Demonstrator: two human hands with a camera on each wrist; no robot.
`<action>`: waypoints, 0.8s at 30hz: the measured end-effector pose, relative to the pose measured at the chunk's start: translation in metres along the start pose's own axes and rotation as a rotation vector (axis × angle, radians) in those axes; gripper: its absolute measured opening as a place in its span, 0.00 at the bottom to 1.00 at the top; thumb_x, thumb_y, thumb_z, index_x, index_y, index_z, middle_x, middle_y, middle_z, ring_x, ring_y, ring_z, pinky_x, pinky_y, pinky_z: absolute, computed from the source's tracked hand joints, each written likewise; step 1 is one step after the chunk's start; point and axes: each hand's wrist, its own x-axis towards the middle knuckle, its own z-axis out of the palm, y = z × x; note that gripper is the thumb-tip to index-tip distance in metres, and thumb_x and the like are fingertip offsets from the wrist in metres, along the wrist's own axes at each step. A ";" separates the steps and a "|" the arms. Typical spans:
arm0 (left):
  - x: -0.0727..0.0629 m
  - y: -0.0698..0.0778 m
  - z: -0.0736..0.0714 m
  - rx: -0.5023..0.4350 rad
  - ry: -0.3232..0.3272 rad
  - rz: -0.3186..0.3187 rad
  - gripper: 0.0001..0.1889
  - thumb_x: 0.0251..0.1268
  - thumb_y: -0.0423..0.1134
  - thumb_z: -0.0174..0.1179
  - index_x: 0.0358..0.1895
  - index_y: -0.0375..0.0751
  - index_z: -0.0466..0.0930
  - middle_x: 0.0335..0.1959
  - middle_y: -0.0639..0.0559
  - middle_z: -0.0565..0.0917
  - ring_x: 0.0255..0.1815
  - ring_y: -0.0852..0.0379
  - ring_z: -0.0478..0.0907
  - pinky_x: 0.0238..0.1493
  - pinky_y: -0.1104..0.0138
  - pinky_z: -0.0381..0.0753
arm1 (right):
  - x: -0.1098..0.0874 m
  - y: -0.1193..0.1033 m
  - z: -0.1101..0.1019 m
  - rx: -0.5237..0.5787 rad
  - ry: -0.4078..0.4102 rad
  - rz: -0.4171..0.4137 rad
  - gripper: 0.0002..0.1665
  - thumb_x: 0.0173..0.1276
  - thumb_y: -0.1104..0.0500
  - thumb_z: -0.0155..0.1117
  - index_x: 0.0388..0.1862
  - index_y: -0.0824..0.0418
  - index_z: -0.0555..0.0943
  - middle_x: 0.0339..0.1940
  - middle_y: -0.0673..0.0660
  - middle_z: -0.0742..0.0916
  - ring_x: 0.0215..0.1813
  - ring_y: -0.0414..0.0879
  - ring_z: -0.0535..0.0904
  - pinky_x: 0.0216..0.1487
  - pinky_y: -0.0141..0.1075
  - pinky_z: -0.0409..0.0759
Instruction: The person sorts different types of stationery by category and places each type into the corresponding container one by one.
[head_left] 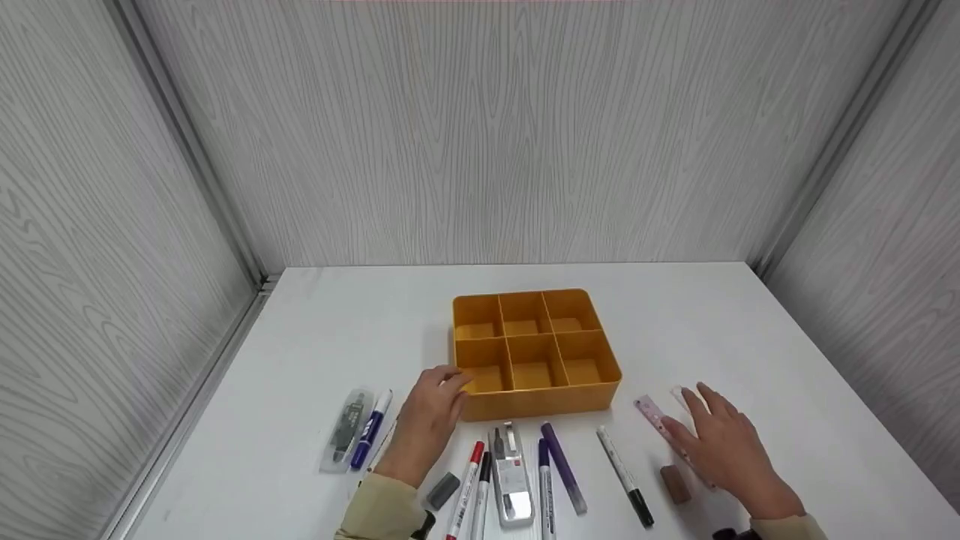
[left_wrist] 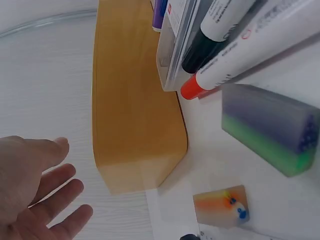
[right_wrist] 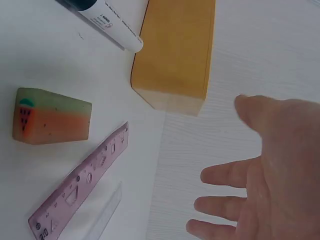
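Observation:
My left hand (head_left: 426,427) hovers by the front left corner of an orange-yellow six-compartment box (head_left: 536,403), its fingers loosely bent and nothing in them. In the left wrist view, that hand (left_wrist: 35,187) shows spread fingers, apart from the box's side. Over on the right, my right hand (head_left: 726,454) is spread above a pink ruler (head_left: 651,411) and a clear ruler (right_wrist: 106,215), overlapping both in the head view. A watermelon-patterned eraser (right_wrist: 55,117) lies close to that hand. Every compartment of the box looks bare.
In front of the box lie a red-capped marker (head_left: 466,487), a clear case (head_left: 513,480), a purple pen (head_left: 564,469) and a black-capped marker (head_left: 626,476). A dark green-edged eraser (left_wrist: 272,127) sits near the left wrist. Farther left are another clear case (head_left: 348,431) and a blue marker (head_left: 371,430).

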 end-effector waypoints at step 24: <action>0.014 0.004 0.022 -0.008 -0.034 -0.043 0.03 0.60 0.37 0.67 0.35 0.42 0.84 0.30 0.52 0.83 0.33 0.56 0.76 0.38 0.64 0.82 | -0.019 0.065 0.010 -0.016 -0.197 0.275 0.12 0.67 0.60 0.64 0.38 0.71 0.79 0.30 0.61 0.77 0.31 0.49 0.72 0.28 0.42 0.76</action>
